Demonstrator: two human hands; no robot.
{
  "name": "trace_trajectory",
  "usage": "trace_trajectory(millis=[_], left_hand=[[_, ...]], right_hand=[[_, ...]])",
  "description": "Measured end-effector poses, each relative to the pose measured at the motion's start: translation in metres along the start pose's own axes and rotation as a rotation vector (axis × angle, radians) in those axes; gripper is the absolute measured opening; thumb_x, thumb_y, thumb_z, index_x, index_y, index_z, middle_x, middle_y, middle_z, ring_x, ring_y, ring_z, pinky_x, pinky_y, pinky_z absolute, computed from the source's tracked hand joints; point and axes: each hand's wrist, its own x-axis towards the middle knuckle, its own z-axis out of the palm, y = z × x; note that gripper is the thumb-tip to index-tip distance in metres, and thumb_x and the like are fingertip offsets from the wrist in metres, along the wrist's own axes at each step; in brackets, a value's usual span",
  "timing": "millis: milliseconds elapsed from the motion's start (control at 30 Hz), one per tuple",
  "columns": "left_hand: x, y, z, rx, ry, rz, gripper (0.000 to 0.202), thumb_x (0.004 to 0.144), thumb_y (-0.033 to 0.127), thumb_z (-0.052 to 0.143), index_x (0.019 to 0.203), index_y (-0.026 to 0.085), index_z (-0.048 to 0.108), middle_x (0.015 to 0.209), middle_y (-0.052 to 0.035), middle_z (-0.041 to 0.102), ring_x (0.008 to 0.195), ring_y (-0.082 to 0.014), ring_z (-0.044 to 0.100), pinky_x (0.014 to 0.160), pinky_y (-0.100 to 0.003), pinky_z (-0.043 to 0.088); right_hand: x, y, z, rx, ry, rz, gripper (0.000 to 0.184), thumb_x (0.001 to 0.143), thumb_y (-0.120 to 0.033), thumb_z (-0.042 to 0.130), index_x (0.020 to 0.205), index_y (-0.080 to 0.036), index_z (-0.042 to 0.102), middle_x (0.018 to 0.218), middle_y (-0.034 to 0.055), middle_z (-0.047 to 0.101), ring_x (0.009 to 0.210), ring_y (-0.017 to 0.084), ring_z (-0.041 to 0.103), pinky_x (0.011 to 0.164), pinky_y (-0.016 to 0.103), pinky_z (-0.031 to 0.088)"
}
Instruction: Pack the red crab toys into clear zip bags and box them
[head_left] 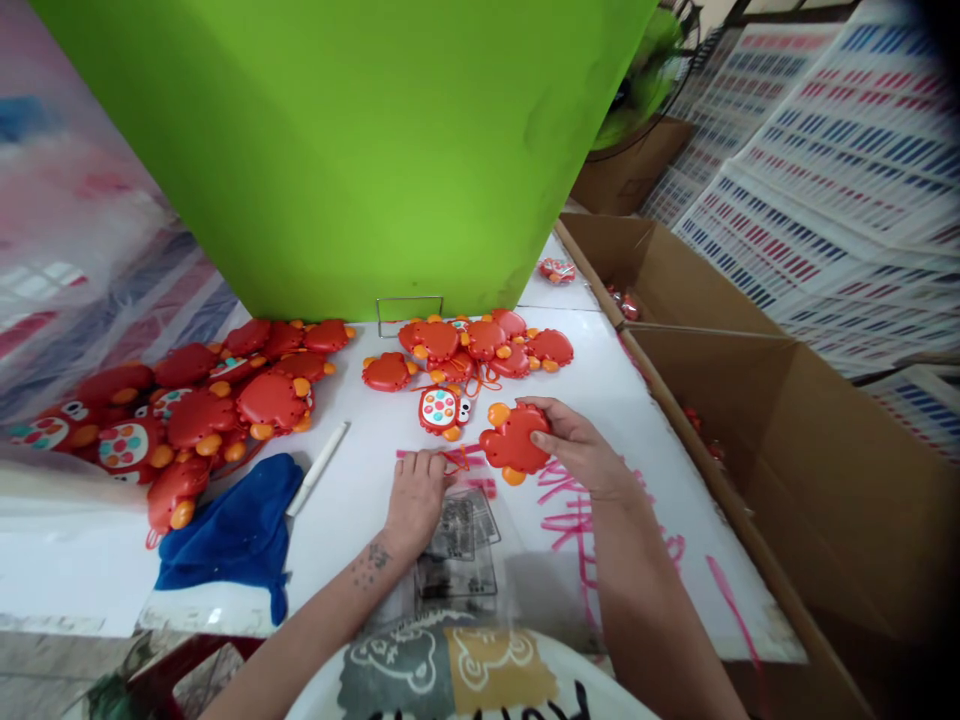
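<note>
My right hand [574,445] grips a red crab-shaped plastic toy [517,438] by its right side, thumb on its plain red back. Orange feet stick out from the toy. To its left, my left hand [418,495] is closed, with the fingertips pinching an orange cord [456,461] close to the toy. Just beyond, another crab toy [439,408] lies with its white, dotted face up and its eyes to the right. Under and in front of my left hand are clear plastic bags [457,570] with dark print.
A pile of red toys [206,415] spreads at the left, and another heap [487,340] lies before the green panel [375,160]. A blue cloth [232,525] and white marker [318,468] are left of my hands. Open cardboard boxes [757,400] line the right edge.
</note>
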Motion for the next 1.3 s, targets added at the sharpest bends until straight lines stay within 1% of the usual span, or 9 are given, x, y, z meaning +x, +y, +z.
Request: trace_trajectory(millis=[67,167,267,467,633,867,1000,1133,1300], left_hand=[[-0.001,-0.001,0.0,0.006,-0.001,0.004,0.021,0.089,0.028,0.052,0.104,0.014,0.054,0.098,-0.0092,0.057,0.089,-0.0249,0.048,0.077,-0.039,0.039],[-0.001,0.0,0.0,0.024,-0.018,0.0,0.017,0.089,0.028,0.052,0.099,0.014,0.056,0.097,-0.0093,0.057,0.089,-0.0254,0.048,0.076,-0.039,0.038],[-0.001,0.001,-0.002,0.036,-0.038,-0.012,0.015,0.09,0.029,0.049,0.092,0.016,0.057,0.094,-0.0083,0.057,0.089,-0.0258,0.048,0.075,-0.04,0.038],[0.004,-0.003,-0.008,0.024,-0.064,-0.017,0.018,0.086,0.03,0.056,0.099,0.018,0.057,0.101,-0.0073,0.055,0.091,-0.0247,0.047,0.078,-0.037,0.039],[0.008,-0.006,-0.009,0.002,-0.115,0.001,0.017,0.085,0.03,0.058,0.094,0.016,0.058,0.096,-0.008,0.055,0.089,-0.0246,0.046,0.08,-0.038,0.04],[0.002,-0.006,-0.004,-0.008,-0.042,0.031,0.012,0.087,0.029,0.055,0.089,0.018,0.058,0.097,-0.0078,0.056,0.089,-0.0239,0.047,0.08,-0.039,0.038],[-0.004,-0.01,0.001,-0.173,0.003,0.06,0.013,0.091,0.025,0.049,0.097,0.017,0.057,0.094,-0.0062,0.06,0.089,-0.0222,0.05,0.081,-0.037,0.038],[-0.005,-0.011,0.001,-0.264,0.033,0.059,0.033,0.092,0.021,0.044,0.124,0.015,0.045,0.103,-0.0083,0.061,0.095,-0.0224,0.051,0.085,-0.039,0.037],[-0.004,-0.008,-0.006,-0.171,-0.031,0.179,0.021,0.089,0.012,0.044,0.104,0.018,0.057,0.097,-0.0076,0.059,0.09,-0.0223,0.048,0.083,-0.039,0.035]], right_hand=[[0.001,0.002,-0.001,0.006,0.058,-0.02,0.048,0.075,-0.035,0.07,0.12,-0.024,0.054,0.113,0.0055,0.06,0.101,0.023,0.058,0.091,0.041,0.046],[0.003,0.003,-0.002,0.024,0.102,-0.039,0.047,0.075,-0.036,0.07,0.119,-0.025,0.055,0.114,0.0049,0.061,0.104,0.023,0.057,0.093,0.041,0.046],[0.002,0.003,-0.003,0.025,0.099,-0.038,0.047,0.075,-0.036,0.07,0.119,-0.025,0.056,0.114,0.0047,0.061,0.104,0.024,0.058,0.093,0.041,0.047],[0.0,0.002,-0.002,0.013,0.077,-0.011,0.051,0.074,-0.036,0.071,0.121,-0.025,0.054,0.116,0.0051,0.061,0.104,0.024,0.058,0.093,0.042,0.047],[-0.001,0.003,-0.001,0.018,0.054,-0.004,0.051,0.075,-0.035,0.07,0.121,-0.024,0.054,0.116,0.0061,0.061,0.101,0.023,0.059,0.09,0.041,0.048],[-0.001,0.003,-0.003,0.018,0.02,0.01,0.049,0.076,-0.034,0.069,0.121,-0.024,0.053,0.114,0.0058,0.06,0.099,0.022,0.058,0.088,0.038,0.049],[-0.005,0.001,-0.003,-0.021,-0.083,0.037,0.048,0.077,-0.033,0.069,0.121,-0.023,0.053,0.112,0.006,0.06,0.098,0.021,0.058,0.085,0.035,0.049],[-0.004,-0.001,0.009,0.003,-0.196,0.042,0.048,0.076,-0.034,0.07,0.12,-0.022,0.054,0.107,0.0062,0.063,0.094,0.02,0.06,0.081,0.033,0.05],[0.012,0.009,0.034,-0.022,-0.147,-0.021,0.049,0.076,-0.036,0.07,0.12,-0.022,0.054,0.113,0.0063,0.062,0.102,0.02,0.058,0.089,0.034,0.047]])
